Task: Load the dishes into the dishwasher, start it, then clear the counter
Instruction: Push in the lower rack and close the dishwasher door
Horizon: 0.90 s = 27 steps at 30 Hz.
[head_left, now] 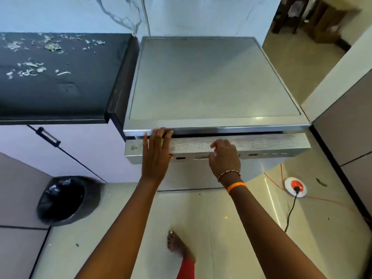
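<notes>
A silver dishwasher (215,77) stands right of the black counter (60,87). Its door (281,144) is ajar, with a dark gap under the top and the control strip along the door's upper edge showing. My left hand (158,152) lies flat with straight fingers across the door's top edge, fingertips reaching the gap. My right hand (224,158) hovers over the control strip with its fingers loosely curled and fingertips touching the panel. Food scraps (32,67) are scattered over the counter. No dishes are in sight.
A bin with a black bag (62,200) stands on the floor at the left, below a white cabinet door (80,150). A floor socket (295,187) with a black plug and red cord lies at the right. My foot (178,245) is on the tiles.
</notes>
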{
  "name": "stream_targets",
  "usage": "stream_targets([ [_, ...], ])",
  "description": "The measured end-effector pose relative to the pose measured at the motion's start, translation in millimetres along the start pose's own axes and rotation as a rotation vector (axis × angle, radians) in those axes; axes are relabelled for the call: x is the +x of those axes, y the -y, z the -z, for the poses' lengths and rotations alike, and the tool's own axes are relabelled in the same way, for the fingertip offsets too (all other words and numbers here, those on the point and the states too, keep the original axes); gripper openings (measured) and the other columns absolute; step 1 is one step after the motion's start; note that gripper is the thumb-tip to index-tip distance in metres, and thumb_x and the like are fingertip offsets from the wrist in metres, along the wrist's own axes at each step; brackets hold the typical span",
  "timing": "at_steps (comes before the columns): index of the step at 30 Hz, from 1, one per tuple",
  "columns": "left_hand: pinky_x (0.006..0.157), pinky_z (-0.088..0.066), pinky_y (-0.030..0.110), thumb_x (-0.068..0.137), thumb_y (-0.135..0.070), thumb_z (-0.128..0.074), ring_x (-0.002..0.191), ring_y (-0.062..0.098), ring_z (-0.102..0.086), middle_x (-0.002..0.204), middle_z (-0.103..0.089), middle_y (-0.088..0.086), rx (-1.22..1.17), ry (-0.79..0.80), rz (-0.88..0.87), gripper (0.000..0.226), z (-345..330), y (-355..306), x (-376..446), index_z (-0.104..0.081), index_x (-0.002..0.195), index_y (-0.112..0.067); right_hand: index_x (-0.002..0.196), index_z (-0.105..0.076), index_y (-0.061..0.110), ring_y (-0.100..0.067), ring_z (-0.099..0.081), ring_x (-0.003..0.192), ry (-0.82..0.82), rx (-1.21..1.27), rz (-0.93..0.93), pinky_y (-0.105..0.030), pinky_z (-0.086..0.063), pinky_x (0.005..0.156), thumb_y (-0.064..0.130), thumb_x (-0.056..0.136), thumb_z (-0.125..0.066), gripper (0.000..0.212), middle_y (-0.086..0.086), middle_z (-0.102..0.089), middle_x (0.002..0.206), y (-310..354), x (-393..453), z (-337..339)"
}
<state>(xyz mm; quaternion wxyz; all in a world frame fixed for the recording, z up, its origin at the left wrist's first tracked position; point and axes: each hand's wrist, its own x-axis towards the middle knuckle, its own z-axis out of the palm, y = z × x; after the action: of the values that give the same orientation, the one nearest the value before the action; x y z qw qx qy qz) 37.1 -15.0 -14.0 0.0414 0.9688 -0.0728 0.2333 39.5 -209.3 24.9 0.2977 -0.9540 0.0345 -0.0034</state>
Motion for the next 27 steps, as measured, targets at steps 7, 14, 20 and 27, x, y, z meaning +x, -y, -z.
stream_targets([
  [7,0.108,-0.022,0.053,0.058,-0.027,-0.088,0.13,0.038,-0.043,0.138,-0.049,0.014,0.017,0.073,0.026,0.092,-20.7,15.8,32.7,-0.042,0.136,-0.008,0.133,-0.045,0.003,-0.037,-0.046,0.127,-0.082,-0.425,0.478,-0.052,-0.034,0.104,0.01,0.055,-0.084,0.087,-0.017,-0.048,0.138,6.8,62.0,-45.1],
  [14,0.102,-0.042,0.049,0.059,-0.026,-0.087,0.114,0.035,-0.056,0.121,-0.06,0.013,0.015,0.021,-0.007,0.079,-29.9,20.0,43.5,-0.045,0.124,-0.009,0.124,-0.044,0.009,-0.033,-0.058,0.114,-0.271,-0.448,0.527,-0.048,-0.044,0.098,0.014,0.051,-0.085,0.083,-0.012,-0.06,0.123,4.1,73.5,-57.1],
  [20,0.099,-0.045,0.046,0.064,-0.028,-0.083,0.111,0.032,-0.055,0.118,-0.059,0.012,0.079,-0.02,-0.03,0.073,-35.4,21.8,42.6,-0.045,0.123,-0.009,0.119,-0.044,0.008,-0.034,-0.059,0.108,-0.256,-0.457,0.602,-0.044,-0.047,0.097,0.018,0.054,-0.084,0.078,-0.013,-0.06,0.119,-1.0,80.8,-55.5],
  [27,0.089,-0.047,0.038,0.068,-0.013,-0.079,0.096,0.024,-0.039,0.103,-0.06,0.011,0.074,-0.165,0.003,0.054,-38.8,17.6,48.5,-0.048,0.113,-0.009,0.111,-0.043,0.009,-0.03,-0.05,0.101,-0.347,-0.422,0.612,-0.039,-0.047,0.094,0.008,0.055,-0.075,0.064,-0.011,-0.061,0.111,1.0,85.9,-58.6],
])
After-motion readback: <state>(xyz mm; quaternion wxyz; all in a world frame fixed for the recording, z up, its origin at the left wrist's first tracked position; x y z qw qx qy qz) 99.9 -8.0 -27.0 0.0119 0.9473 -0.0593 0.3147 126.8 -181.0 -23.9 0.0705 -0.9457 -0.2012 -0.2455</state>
